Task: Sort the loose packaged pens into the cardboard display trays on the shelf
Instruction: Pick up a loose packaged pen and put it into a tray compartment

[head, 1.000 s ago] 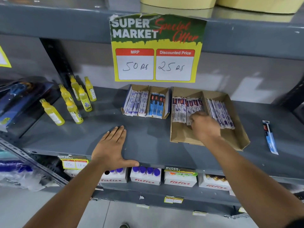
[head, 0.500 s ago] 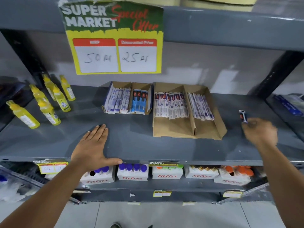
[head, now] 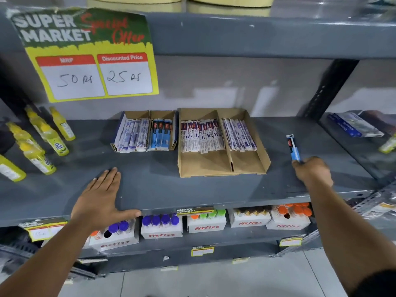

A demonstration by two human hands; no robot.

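Observation:
A loose blue packaged pen (head: 293, 147) lies on the grey shelf (head: 150, 185) to the right of the trays. My right hand (head: 311, 170) pinches its near end. My left hand (head: 102, 200) rests flat and open on the shelf's front edge. A small cardboard tray (head: 164, 115) at the back holds white-purple pens on its left and blue pens on its right. A larger two-part tray (head: 205, 166) beside it holds red-white pens in the left part and purple-white pens in the right part.
Yellow bottles (head: 54, 140) stand at the shelf's left. A yellow price sign (head: 90, 56) hangs from the shelf above. Boxes of capped bottles (head: 161, 229) fill the shelf below. A dark upright post (head: 330, 88) and blue packets (head: 353, 125) are at the right.
My right hand left the larger tray, swung right across the shelf and closed on the near end of the loose blue pen. My left hand stayed flat on the shelf edge.

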